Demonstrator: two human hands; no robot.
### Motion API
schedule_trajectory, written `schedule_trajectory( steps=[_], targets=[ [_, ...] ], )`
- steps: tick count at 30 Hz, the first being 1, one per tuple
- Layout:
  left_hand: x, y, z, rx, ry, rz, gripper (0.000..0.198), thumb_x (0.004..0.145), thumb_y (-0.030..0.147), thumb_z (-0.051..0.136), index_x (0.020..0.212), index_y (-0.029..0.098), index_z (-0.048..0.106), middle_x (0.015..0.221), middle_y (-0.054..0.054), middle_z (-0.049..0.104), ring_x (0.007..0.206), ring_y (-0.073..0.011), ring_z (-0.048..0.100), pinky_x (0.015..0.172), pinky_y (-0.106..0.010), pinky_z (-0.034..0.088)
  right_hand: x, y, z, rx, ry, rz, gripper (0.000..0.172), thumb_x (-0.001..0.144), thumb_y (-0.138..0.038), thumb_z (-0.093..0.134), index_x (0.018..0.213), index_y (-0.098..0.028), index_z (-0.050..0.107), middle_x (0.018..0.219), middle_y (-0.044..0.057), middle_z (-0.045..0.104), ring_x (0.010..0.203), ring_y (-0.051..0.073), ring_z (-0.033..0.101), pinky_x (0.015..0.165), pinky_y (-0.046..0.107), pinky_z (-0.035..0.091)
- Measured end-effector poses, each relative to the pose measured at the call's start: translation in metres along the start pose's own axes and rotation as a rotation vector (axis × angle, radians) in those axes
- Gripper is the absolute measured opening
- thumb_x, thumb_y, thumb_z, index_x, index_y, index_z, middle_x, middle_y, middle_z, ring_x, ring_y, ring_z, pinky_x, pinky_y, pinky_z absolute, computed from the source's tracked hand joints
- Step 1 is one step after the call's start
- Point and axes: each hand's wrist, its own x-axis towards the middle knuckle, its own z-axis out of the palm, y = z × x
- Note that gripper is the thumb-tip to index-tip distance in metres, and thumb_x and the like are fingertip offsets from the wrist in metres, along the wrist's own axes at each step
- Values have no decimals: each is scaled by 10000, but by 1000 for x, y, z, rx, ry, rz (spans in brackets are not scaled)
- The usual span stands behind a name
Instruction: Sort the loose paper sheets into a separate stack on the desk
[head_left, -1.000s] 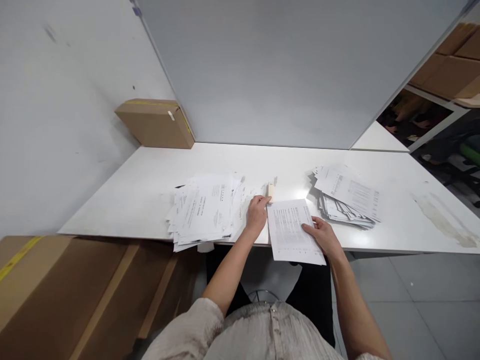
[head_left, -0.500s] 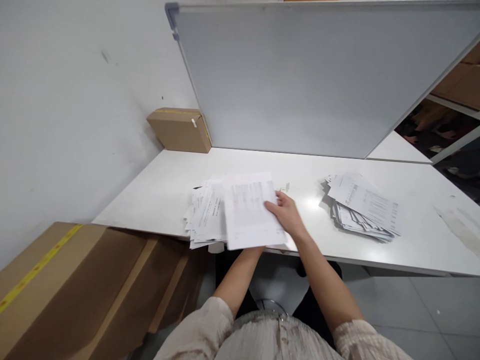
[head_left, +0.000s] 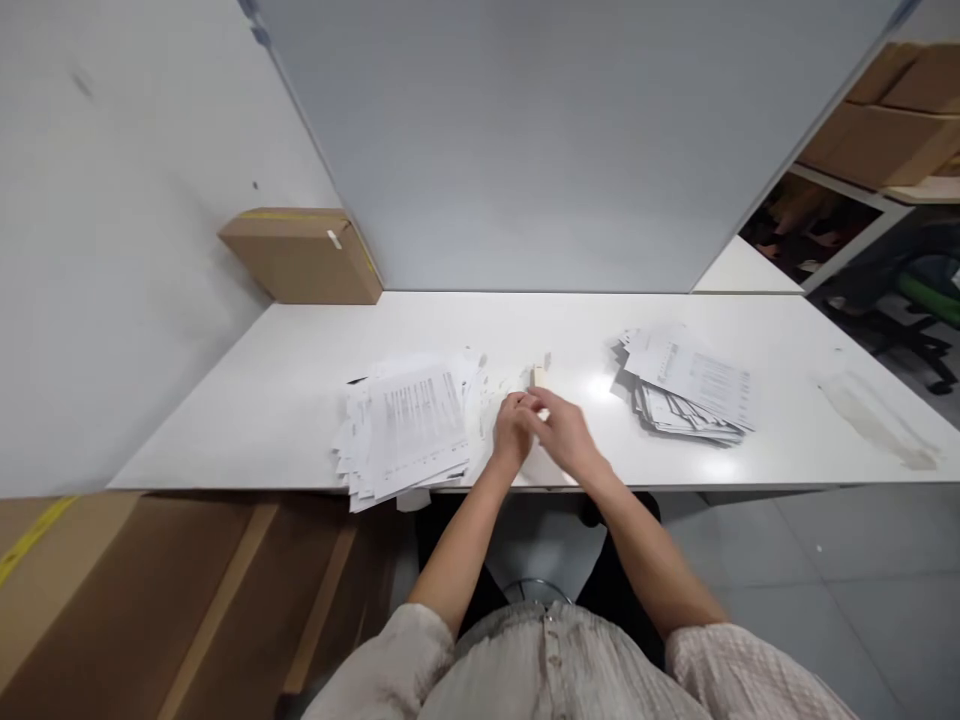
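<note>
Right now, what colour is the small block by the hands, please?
Cream block, seen best in the head view.

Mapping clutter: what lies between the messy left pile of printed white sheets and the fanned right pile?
Head view: the left hand and right hand, fingertips together, a small cream block just beyond them, rest mostly bare white tabletop.

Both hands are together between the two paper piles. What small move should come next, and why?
Probably the right hand should reach to the right pile and lift its top sheet. No sheet shows in it or in the left hand. The two hands meet just before the small cream object, and that pile lies on the right hand's side.
</note>
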Motion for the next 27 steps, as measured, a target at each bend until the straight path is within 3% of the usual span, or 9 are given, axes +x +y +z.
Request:
schedule_trajectory(
  steps=[3, 6, 9, 12, 16, 21, 25, 27],
  targets=[
    [1, -4, 1, 122, 24, 131, 478, 753, -10, 367, 1094, 190, 636, 1005, -82, 549, 986, -198, 531, 899, -340, 443, -10, 53, -57, -176, 156, 172, 336, 850, -362, 486, 1098, -178, 620, 856, 71, 685, 732, 208, 624, 716, 336, 475],
    [2, -8, 2, 173, 48, 178, 520, 721, -38, 351, 1103, 176, 633, 989, -84, 544, 972, -193, 538, 881, -332, 460, -10, 107, -106, -516, 316, 255, 353, 844, -323, 482, 1120, -148, 616, 1068, 134, 649, 941, 274, 582, 804, 395, 442],
    [2, -10, 2, 185, 48, 186, 553, 708, -47, 347, 1124, 193, 621, 990, -71, 540, 954, -180, 541, 863, -321, 469, -3, 146, -133, -700, 275, 258, 453, 811, -346, 532, 1231, -177, 544, 1300, 125, 531, 1169, 325, 438, 880, 447, 395],
    [2, -9, 1, 179, 52, 180, 551, 718, -42, 344, 1128, 202, 620, 990, -66, 538, 950, -174, 539, 862, -316, 467, 3, 163, -139, -745, 150, 295, 462, 814, -377, 527, 1246, -213, 531, 1283, 103, 552, 1188, 310, 419, 875, 431, 388],
    [1, -9, 1, 158, 38, 169, 550, 724, -32, 348, 1135, 212, 621, 1000, -66, 538, 962, -175, 536, 878, -314, 453, 3, 167, -137, -693, 52, 312, 327, 874, -386, 425, 1060, -236, 648, 1131, 66, 643, 1010, 240, 536, 751, 318, 395],
    [2, -7, -1, 92, 50, 154, 531, 740, -3, 365, 1141, 230, 623, 1002, -64, 542, 969, -179, 543, 886, -317, 445, 1, 160, -135, -731, 111, 299, 345, 905, -296, 343, 907, -195, 673, 1068, 89, 660, 973, 242, 544, 718, 310, 365],
    [-1, 5, -4, -38, 126, 160, 390, 828, 135, 418, 1153, 212, 618, 1027, -92, 584, 1020, -200, 532, 921, -336, 425, -13, 120, -123, -761, 393, 122, 338, 918, -261, 321, 1010, -153, 628, 1086, 143, 642, 1075, 271, 504, 867, 379, 340],
    [-4, 10, -5, -197, 110, 145, 358, 829, 254, 512, 1173, 209, 601, 1061, -103, 605, 1000, -201, 548, 919, -339, 425, -28, 88, -113, -666, 401, 6, 336, 924, -278, 316, 1025, -153, 611, 946, 137, 666, 936, 243, 566, 822, 351, 376]
  ],
)
